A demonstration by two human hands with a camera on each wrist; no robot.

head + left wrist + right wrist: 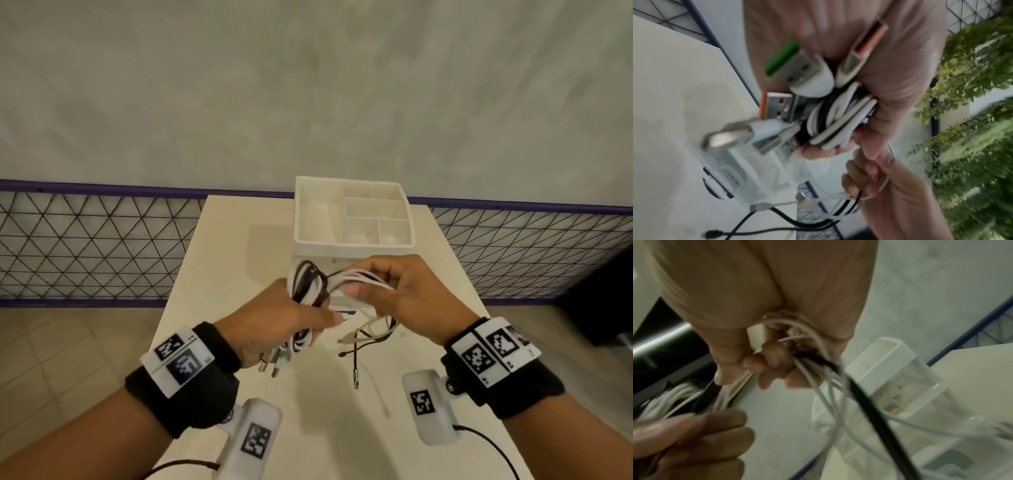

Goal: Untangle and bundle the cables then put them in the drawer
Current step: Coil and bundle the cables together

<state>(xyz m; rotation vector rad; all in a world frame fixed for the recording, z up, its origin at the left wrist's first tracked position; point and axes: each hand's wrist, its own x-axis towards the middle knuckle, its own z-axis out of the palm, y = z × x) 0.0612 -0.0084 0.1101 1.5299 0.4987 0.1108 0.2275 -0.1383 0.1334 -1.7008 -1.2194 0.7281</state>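
A bundle of white and black cables (310,286) is held above the table in front of the drawer unit (352,214). My left hand (284,318) grips the coiled part, and several USB plugs (789,81) stick out below its palm. My right hand (387,287) pinches the loose white and black strands (818,369) leading off the coil. Free ends with small plugs (354,346) dangle beneath the right hand over the table. The white unit has an open compartment tray on top; its clear drawer front (920,402) shows in the right wrist view.
The narrow cream table (219,260) has a wire mesh fence (85,246) with a purple rail on both sides. A dark object (603,298) stands at the right. Green foliage (972,113) fills the left wrist view's right side.
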